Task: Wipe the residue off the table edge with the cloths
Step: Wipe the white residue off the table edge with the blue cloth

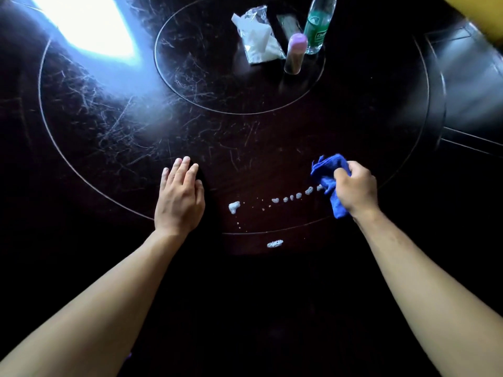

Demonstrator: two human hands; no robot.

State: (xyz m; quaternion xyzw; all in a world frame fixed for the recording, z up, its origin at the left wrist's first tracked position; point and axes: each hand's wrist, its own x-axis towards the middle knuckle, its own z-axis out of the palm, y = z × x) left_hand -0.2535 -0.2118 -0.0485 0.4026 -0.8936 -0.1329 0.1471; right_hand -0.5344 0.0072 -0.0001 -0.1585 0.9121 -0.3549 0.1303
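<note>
We've got the right hand [353, 187] gripping the bunched blue cloth [328, 176] at the foam trail [288, 197], left hand [181, 198] flat/open on the table [109, 126]; w/ such a small wad, we'd likely smear or miss the edge blob [275, 243].

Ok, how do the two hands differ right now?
The left hand lies flat on the dark table, fingers straight, holding nothing; the right hand is curled in a grip round a bunched blue cloth. The left hand sits left of the white foam spots, apart from them; the right hand's cloth touches the right end of that trail. Both are bare and rest near the table's near edge.
</note>
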